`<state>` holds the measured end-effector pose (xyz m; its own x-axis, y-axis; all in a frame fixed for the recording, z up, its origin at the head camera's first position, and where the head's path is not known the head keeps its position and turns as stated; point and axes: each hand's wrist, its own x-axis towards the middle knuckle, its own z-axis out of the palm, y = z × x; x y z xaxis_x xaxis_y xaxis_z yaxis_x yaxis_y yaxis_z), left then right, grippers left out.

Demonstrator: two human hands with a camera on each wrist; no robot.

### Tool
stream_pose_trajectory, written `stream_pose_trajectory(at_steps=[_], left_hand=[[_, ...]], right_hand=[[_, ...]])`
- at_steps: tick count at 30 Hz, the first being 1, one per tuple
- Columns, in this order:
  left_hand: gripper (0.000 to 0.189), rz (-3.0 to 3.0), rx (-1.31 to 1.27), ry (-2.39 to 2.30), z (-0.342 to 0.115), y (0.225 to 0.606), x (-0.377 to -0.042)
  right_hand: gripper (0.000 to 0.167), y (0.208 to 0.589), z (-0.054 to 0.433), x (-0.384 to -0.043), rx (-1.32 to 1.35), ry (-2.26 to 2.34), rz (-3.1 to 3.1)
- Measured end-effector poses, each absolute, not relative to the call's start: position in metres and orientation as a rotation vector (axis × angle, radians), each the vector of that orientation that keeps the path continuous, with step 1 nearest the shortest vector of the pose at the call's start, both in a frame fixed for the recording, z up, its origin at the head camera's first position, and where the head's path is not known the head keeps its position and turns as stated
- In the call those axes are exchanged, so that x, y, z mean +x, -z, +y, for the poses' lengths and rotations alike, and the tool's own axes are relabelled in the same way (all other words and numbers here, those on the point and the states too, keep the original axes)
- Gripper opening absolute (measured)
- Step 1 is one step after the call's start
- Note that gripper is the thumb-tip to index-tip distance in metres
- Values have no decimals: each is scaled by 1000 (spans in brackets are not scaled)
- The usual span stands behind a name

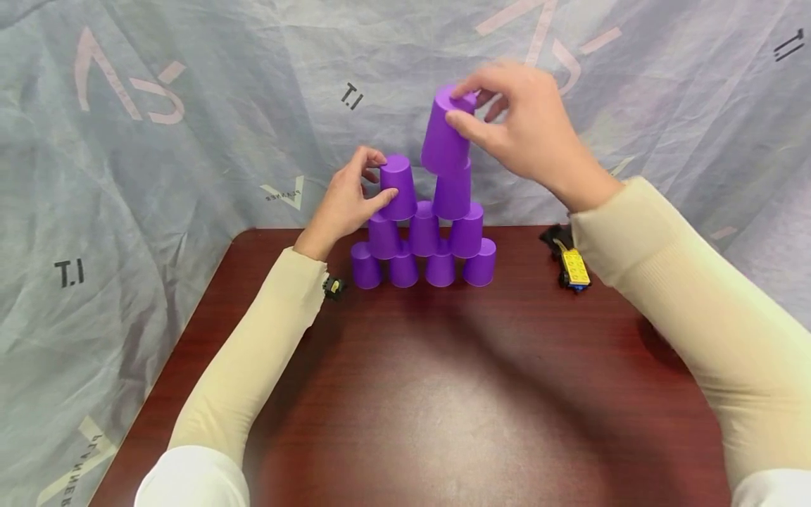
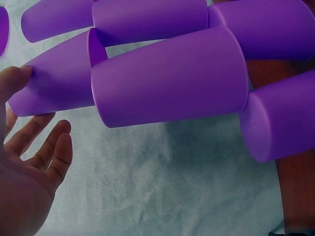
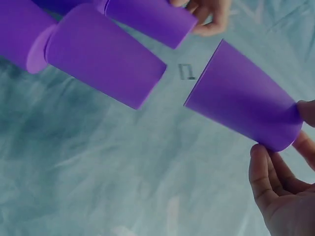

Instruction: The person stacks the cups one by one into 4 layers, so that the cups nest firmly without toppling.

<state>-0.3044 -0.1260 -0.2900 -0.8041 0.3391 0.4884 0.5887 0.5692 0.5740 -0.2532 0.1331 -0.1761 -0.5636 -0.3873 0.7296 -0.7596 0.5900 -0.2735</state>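
Purple cups stand mouth down in a pyramid: several in the bottom row (image 1: 479, 267), three above, two in the third row. My left hand (image 1: 348, 197) steadies the left third-row cup (image 1: 399, 193), its thumb on the near side and fingers about the far side. My right hand (image 1: 526, 116) pinches another purple cup (image 3: 246, 98) near its closed end, mouth down and slightly tilted. In the right wrist view a gap shows between this cup and the right third-row cup (image 3: 106, 56). The head view has it overlapping the top of that cup (image 1: 453, 197).
A small toy vehicle with a yellow studded block (image 1: 574, 267) sits right of the pyramid, by my right sleeve. Another small dark piece (image 1: 333, 286) lies beside my left cuff. The reddish-brown table (image 1: 380, 394) ends at a grey cloth backdrop (image 1: 222, 105) behind the cups.
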Motion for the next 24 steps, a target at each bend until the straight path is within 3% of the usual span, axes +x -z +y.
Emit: stream_pose_trajectory(at_steps=[9, 24], left_hand=[[45, -2486, -753, 1103, -124, 290, -305], [50, -2440, -770, 1096, -128, 288, -298]], right_hand=[[31, 169, 107, -291, 825, -703, -2454], [35, 171, 102, -298, 814, -715, -2529]])
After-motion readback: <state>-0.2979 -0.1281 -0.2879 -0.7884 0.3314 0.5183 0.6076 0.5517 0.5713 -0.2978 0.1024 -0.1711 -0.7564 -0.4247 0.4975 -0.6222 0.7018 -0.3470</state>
